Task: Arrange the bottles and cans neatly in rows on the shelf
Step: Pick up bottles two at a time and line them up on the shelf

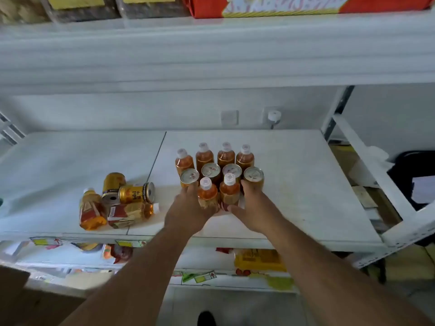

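From my head camera, my left hand (pixel 188 208) and right hand (pixel 253 208) cup the two near bottles (pixel 217 194) from either side, fingers spread against them and against the outer cans; neither hand closes fully round any one thing. These bottles stand upright on the white shelf (pixel 294 184), in front of a row of four cans (pixel 221 172), with four more bottles (pixel 215 155) in the far row. To the left, well apart, a loose heap (pixel 117 201) of two bottles and two cans lies tipped over near the shelf's front edge.
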